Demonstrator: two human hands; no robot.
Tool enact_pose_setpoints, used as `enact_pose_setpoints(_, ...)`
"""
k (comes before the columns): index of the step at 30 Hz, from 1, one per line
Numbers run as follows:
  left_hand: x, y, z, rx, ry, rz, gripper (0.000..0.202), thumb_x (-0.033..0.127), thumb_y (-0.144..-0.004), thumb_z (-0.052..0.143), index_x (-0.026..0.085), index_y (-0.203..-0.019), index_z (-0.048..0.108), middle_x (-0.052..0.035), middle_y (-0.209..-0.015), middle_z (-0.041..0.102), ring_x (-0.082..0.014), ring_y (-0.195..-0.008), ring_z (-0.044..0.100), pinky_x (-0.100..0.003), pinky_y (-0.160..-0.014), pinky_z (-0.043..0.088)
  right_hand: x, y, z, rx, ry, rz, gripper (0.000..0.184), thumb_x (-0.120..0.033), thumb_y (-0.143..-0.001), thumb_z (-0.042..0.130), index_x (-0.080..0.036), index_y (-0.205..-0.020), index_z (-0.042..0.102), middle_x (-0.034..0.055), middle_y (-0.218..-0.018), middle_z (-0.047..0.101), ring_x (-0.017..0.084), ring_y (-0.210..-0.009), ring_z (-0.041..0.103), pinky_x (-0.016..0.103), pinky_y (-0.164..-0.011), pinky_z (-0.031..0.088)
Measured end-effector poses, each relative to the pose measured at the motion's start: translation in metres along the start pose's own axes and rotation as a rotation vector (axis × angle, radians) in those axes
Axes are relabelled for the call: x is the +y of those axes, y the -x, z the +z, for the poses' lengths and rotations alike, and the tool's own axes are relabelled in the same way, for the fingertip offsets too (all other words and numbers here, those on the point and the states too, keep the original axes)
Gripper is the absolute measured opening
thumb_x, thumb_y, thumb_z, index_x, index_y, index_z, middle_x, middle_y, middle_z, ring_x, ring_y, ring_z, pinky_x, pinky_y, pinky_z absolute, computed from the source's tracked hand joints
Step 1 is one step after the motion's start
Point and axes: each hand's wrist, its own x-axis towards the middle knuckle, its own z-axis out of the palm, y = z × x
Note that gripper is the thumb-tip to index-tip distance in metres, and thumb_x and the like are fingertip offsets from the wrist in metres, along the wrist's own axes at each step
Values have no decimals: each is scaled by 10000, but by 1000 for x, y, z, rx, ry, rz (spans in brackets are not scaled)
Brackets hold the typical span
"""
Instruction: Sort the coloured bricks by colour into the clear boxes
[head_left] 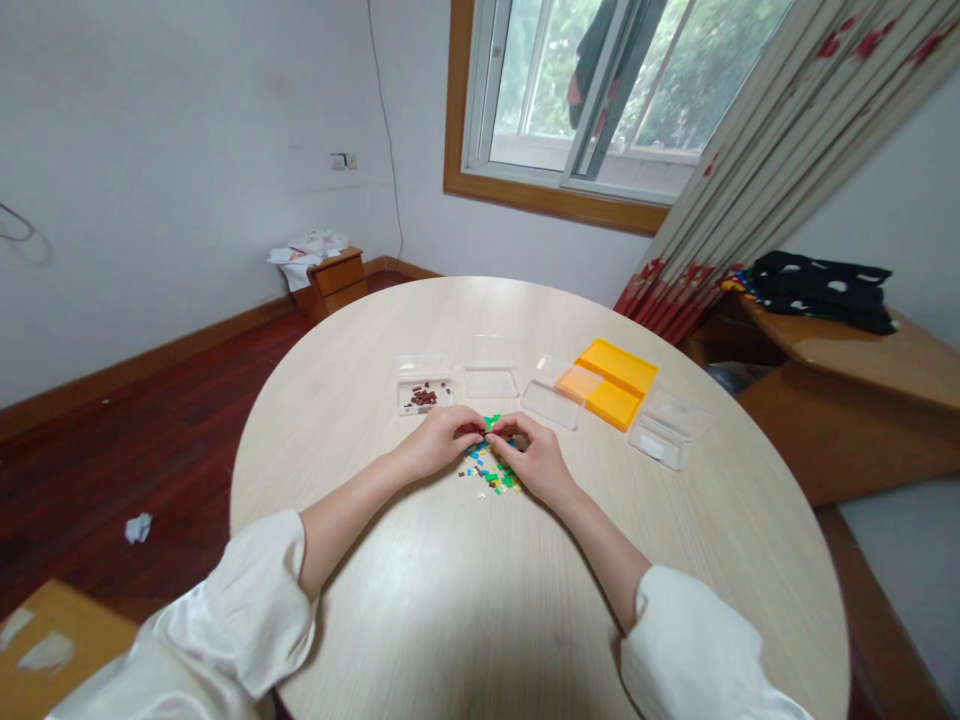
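A small heap of tiny coloured bricks [493, 472], green, blue, yellow and white, lies near the middle of the round pale wooden table [450, 600]. My left hand [442, 440] and my right hand [534, 462] meet over the heap's far side, fingers curled and pinched together. Between the fingertips shows a bit of green and blue, too small to name. Both forearms rest on the table, in white sleeves.
Beyond the heap stand a clear box with brown bricks [424, 392], an empty clear box [490, 380], a clear lid [553, 402], a yellow tray [616, 382] and another clear box [666, 428]. A wooden bench with dark cloth [823, 290] is at right.
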Motion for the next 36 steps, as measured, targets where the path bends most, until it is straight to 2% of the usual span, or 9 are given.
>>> enact_pose_setpoints(7,-2,1,2,0,21,-2,69,106,-761,609,140,-803,652,-14,-772,662,-113,-710,590,-211,-662,448,-1,0,2,9,-81,38,172,-351,-728,651,-196,-762,585,16,-741,625,158,-717,606,314,-712,511)
enact_pose_setpoints(15,2,2,-1,27,-3,32,49,138,-766,608,148,-798,644,-13,-775,650,-120,-729,582,-229,-692,445,-2,-1,6,45,-300,184,343,-474,-619,732,-198,-736,566,8,-723,628,143,-668,623,300,-670,541)
enact_pose_setpoints(20,6,2,-3,44,-18,46,68,131,-761,592,147,-817,627,-10,-780,642,-115,-719,572,-225,-691,445,-2,-2,5,37,-393,262,376,-481,-587,753,-194,-737,562,21,-744,657,158,-721,650,319,-713,549)
enact_pose_setpoints(29,13,2,-6,35,-8,66,33,164,-773,561,148,-781,588,3,-733,599,-99,-655,537,-209,-639,432,-4,-3,5,-27,-468,326,394,-481,-558,763,-198,-741,558,9,-719,665,153,-688,656,320,-701,552)
enact_pose_setpoints(36,13,3,-6,47,-2,130,43,168,-801,557,146,-801,594,-16,-765,617,-108,-684,544,-213,-654,429,-5,-3,2,-70,-516,322,381,-468,-572,762,-206,-741,542,5,-736,667,149,-682,661,310,-705,549)
